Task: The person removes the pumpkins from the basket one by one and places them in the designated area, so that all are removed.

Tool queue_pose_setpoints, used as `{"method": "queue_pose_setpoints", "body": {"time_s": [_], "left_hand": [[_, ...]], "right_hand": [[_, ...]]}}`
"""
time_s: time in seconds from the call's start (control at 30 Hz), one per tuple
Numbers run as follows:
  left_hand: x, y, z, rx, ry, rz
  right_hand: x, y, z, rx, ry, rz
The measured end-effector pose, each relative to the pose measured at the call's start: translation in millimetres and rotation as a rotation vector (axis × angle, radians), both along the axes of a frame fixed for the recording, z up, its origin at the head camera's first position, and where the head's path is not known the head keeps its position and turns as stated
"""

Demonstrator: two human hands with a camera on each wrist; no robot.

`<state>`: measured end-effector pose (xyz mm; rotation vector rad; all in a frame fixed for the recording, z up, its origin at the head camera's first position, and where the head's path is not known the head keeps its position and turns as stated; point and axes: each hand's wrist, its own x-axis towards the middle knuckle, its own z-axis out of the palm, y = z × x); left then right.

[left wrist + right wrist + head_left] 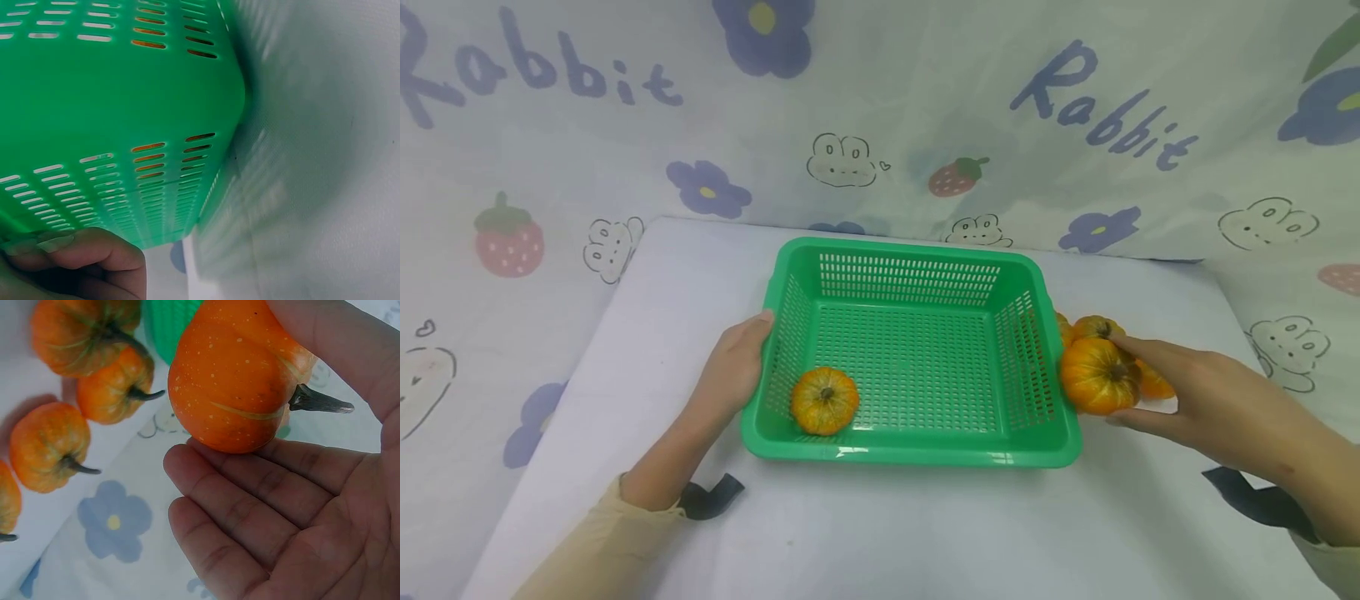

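A green plastic basket [910, 454] with slotted walls sits on the white table. My left hand [737, 362] grips its left rim; in the left wrist view curled fingers [94, 250] are against the slotted wall. One small orange pumpkin [824, 401] lies inside, in the near left corner. Just outside the right wall, my right hand [1206, 392] holds another orange pumpkin [231, 381] between thumb and fingers, its dark stem pointing toward the palm in the right wrist view. Below it lie several more pumpkins [50, 447] on the table, partly hidden by the hand in the head view.
Behind the table hangs a pale cloth [895, 108] printed with flowers, strawberries and rabbits. White tabletop [880, 533] spreads in front of the basket. A dark strap [711, 497] is at the left wrist, and another dark strap [1255, 500] at the right.
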<state>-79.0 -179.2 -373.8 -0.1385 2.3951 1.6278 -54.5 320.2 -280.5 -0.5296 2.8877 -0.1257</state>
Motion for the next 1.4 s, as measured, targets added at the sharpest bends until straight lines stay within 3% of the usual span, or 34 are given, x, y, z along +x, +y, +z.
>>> {"method": "queue_pose_setpoints", "body": {"time_s": [0.53, 1.4], "left_hand": [[0.8, -0.7, -0.4, -0.012, -0.001, 0.014], [0.2, 0.4, -0.3, -0.004, 0.006, 0.006]], "right_hand": [[-6.3, 37, -26.9, 0.011, -0.061, -0.085], [-18.6, 60, -65.2, -0.044, -0.176, -0.164]]}}
